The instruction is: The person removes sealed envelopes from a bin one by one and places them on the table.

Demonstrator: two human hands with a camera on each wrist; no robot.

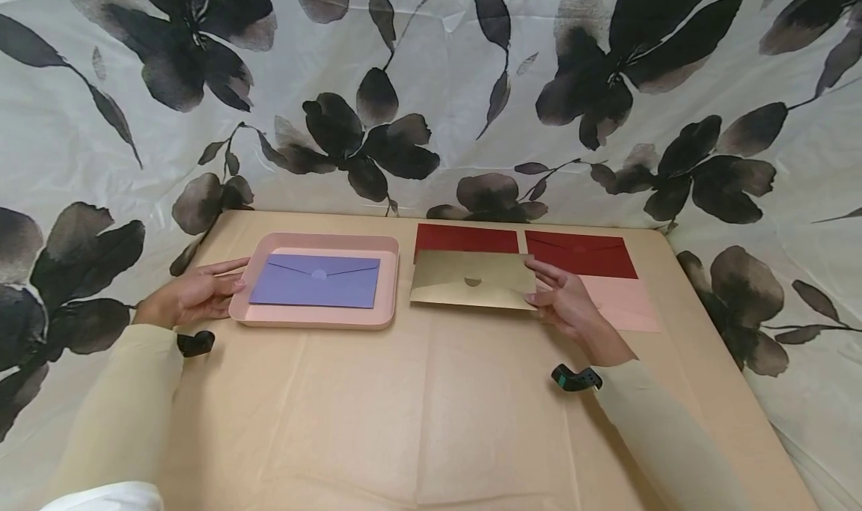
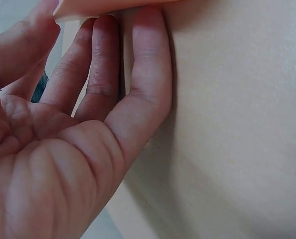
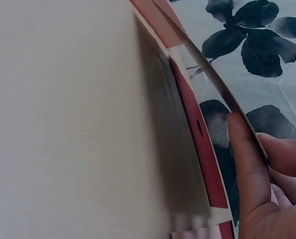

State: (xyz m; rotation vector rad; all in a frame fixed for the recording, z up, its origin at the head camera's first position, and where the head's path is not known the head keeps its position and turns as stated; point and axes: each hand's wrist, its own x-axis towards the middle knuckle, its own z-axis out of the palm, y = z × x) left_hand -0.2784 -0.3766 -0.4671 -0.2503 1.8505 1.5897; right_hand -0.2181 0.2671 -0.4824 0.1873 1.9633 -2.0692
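A pink tray [image 1: 316,320] stands on the table at left centre with a purple envelope [image 1: 313,290] lying flat in it. My left hand [image 1: 202,294] is at the tray's left side; in the left wrist view its fingertips [image 2: 150,30] reach under the rim and the thumb lies near its edge. My right hand [image 1: 572,305] pinches a gold envelope [image 1: 471,279] by its right edge, thumb on one face and fingers on the other. In the right wrist view the envelope [image 3: 213,74] is seen edge-on, raised above the table.
Behind the gold envelope lies a red envelope [image 1: 465,236], partly covered by it. Another red envelope [image 1: 586,253] is to its right, with a light pink envelope [image 1: 626,301] in front, partly hidden by my right hand. A floral sheet [image 1: 471,84] hangs behind the table [image 1: 370,421].
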